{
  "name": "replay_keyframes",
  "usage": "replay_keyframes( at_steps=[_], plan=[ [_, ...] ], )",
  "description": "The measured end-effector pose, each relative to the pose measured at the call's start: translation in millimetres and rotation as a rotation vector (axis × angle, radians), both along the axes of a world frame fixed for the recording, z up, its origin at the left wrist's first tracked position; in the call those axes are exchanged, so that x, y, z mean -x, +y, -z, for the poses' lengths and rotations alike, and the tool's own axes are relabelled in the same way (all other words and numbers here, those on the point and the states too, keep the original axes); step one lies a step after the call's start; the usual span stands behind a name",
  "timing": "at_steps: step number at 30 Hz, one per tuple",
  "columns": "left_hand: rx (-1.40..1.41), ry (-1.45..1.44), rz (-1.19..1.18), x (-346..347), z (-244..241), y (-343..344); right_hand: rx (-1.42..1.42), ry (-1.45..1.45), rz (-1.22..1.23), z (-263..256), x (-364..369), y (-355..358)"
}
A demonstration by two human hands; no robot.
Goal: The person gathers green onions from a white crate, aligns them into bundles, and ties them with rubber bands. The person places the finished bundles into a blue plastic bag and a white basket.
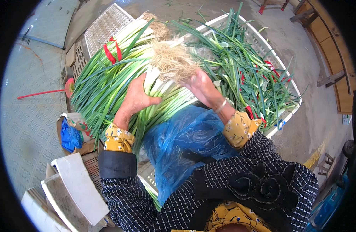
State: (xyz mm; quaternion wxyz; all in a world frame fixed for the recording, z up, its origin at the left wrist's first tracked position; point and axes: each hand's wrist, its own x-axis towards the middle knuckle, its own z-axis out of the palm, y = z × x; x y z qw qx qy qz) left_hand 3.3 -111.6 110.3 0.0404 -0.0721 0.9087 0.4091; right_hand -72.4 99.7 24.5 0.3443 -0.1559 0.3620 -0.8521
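Note:
A large heap of green onions point(108, 78) with white stems and green leaves lies before me. My left hand point(137, 97) is wrapped around the white stems of a bunch near the heap's front, its thumb laid across them. Tangled pale roots point(173, 62) stick out at that bunch's right end. Against these roots is my right hand point(202, 87), its fingers blurred and partly hidden, so its hold is unclear. A red tie point(109, 54) binds stalks farther back. Below the stems, a blue plastic sheet point(189, 133) covers my lap.
On the right, a white plastic crate point(282, 65) holds loose leaves and red strips. Another white crate point(107, 27) stands behind the heap. White foam boxes point(79, 185) and a bag with blue plastic point(70, 135) are at left, near a red-handled swatter point(44, 94). Wooden furniture point(331, 58) stands far right.

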Motion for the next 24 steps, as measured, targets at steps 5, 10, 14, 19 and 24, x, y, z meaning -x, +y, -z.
replay_keyframes(
  at_steps=[5, 10, 14, 19, 24],
  plan=[
    [-0.092, 0.066, -0.016, 8, 4, 2, 0.206, -0.122, 0.129, -20, -1, -34],
    [-0.104, 0.064, -0.026, 7, 2, -8, -0.321, 0.036, 0.033, 11, -23, 26],
    [-0.163, 0.01, -0.033, 4, 9, -7, -0.649, -0.251, -0.241, 19, -35, 29],
    [-0.178, 0.017, -0.009, 6, -1, -5, -0.489, -0.619, -0.234, 68, -25, 18],
    [-0.149, -0.027, -0.001, -2, 10, -13, -0.594, -0.51, -0.043, 55, -44, 10]
  ],
)
